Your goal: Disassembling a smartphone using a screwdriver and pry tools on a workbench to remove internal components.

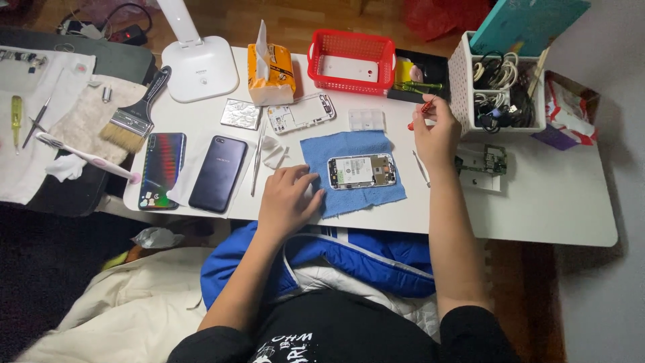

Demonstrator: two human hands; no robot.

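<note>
In the head view, the left hand (285, 198) lies flat with loose fingers on the edge of the blue cloth (352, 172), holding nothing, just beside the opened phone (361, 171) that rests on the middle of this cloth. The right hand (437, 134) is closed around a red screwdriver (421, 111), raised beside the white organizer box (497, 81) on the white table (537, 208).

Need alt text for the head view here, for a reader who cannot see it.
Seen from above, a person's left hand rests on a blue cloth beside an opened phone on a white table, while the right hand holds a red screwdriver. Two intact phones, a brush and a red basket lie around.
</note>
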